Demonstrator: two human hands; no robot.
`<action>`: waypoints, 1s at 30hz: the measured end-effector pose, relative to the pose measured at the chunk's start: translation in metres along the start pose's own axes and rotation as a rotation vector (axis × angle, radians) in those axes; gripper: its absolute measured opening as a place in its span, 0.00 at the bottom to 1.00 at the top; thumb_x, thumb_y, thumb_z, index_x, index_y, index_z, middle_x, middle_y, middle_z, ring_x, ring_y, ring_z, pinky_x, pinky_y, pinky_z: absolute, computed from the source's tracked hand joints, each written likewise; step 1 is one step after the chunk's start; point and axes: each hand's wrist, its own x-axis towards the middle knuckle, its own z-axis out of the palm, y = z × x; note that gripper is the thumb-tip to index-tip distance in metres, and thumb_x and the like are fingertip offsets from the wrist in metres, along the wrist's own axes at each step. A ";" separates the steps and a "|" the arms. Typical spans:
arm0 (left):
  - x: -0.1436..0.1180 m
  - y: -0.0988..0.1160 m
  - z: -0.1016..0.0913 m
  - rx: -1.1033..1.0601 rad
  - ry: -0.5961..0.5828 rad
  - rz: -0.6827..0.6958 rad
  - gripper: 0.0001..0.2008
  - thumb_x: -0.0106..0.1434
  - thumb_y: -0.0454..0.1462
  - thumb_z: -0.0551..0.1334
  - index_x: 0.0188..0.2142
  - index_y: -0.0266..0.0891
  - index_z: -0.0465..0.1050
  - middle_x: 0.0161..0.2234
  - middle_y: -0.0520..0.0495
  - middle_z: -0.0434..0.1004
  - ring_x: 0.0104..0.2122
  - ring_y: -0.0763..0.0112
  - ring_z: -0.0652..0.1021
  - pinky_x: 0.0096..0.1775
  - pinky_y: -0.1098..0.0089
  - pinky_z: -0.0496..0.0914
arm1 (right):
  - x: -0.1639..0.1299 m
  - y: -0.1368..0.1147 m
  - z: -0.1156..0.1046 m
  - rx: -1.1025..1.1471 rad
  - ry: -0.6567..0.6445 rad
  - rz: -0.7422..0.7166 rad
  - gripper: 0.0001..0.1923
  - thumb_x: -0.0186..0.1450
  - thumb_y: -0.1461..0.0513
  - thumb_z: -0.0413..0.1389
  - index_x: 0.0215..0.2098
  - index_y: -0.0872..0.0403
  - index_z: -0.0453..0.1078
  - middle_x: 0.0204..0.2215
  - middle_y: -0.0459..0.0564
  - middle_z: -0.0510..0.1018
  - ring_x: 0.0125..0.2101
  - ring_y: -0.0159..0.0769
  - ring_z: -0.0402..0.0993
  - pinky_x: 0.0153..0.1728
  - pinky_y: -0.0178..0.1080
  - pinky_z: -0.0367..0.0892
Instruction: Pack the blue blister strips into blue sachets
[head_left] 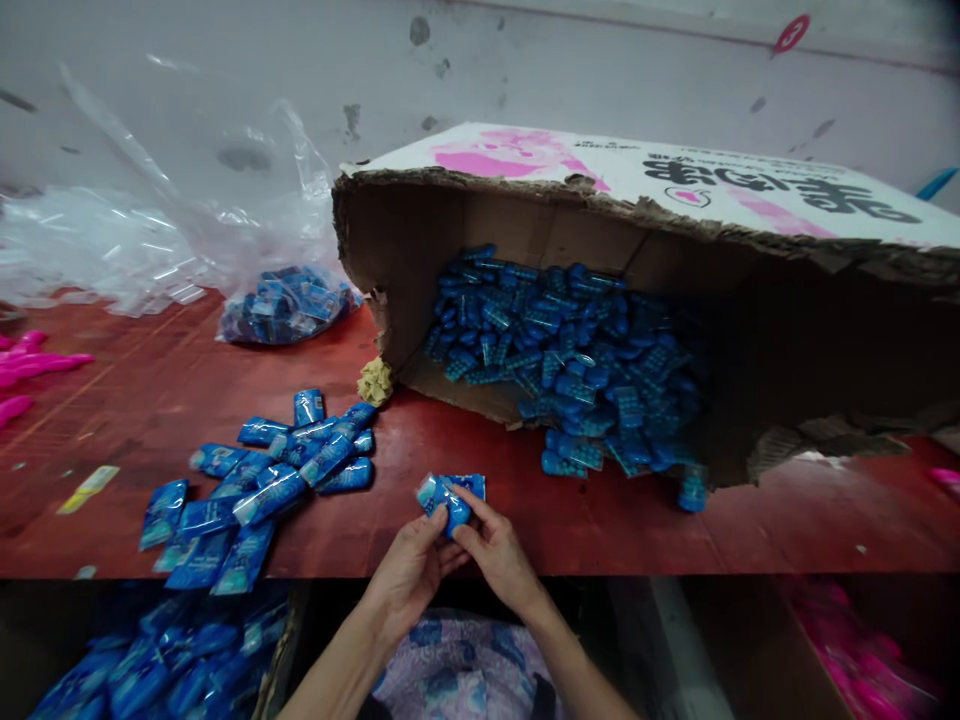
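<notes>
Over the front edge of the red table (480,440), my left hand (412,572) and my right hand (496,556) pinch a small blue packet (450,506) between them. It looks glossy, with a clear film end at upper left and a flat blue part at upper right; whether that is one piece or two I cannot tell. A loose pile of printed blue packets (251,482) lies to the left of my hands. On the right, an open cardboard box (420,215) rests on its side, with many blue pieces with dotted clear parts (570,320) spilling from its mouth.
A clear plastic bag (289,305) of blue packets stands behind the pile, near more crumpled clear bags (97,245). Pink items (34,360) lie at far left. Below the table edge are blue packets (165,665) at left and pink items (855,650) at right.
</notes>
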 end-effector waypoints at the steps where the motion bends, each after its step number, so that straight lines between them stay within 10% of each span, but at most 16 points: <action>1: 0.000 0.000 -0.001 -0.001 -0.019 0.002 0.07 0.50 0.38 0.65 0.27 0.36 0.74 0.25 0.48 0.79 0.28 0.68 0.78 0.35 0.69 0.69 | 0.000 0.000 0.000 0.005 -0.003 0.001 0.22 0.59 0.62 0.54 0.53 0.47 0.63 0.45 0.46 0.74 0.45 0.37 0.70 0.48 0.41 0.61; 18: -0.005 -0.004 0.011 -0.111 0.033 -0.051 0.08 0.58 0.39 0.58 0.33 0.37 0.70 0.28 0.46 0.79 0.31 0.66 0.79 0.38 0.66 0.69 | 0.001 0.003 -0.004 -0.089 0.031 -0.020 0.21 0.62 0.57 0.51 0.53 0.50 0.63 0.33 0.45 0.76 0.35 0.34 0.71 0.40 0.36 0.65; 30: 0.009 0.001 -0.002 0.461 0.268 0.278 0.18 0.46 0.49 0.63 0.24 0.35 0.68 0.13 0.55 0.68 0.12 0.78 0.68 0.18 0.77 0.60 | -0.001 0.001 0.006 0.171 0.129 0.020 0.19 0.58 0.60 0.56 0.48 0.52 0.67 0.40 0.48 0.77 0.40 0.38 0.73 0.44 0.40 0.65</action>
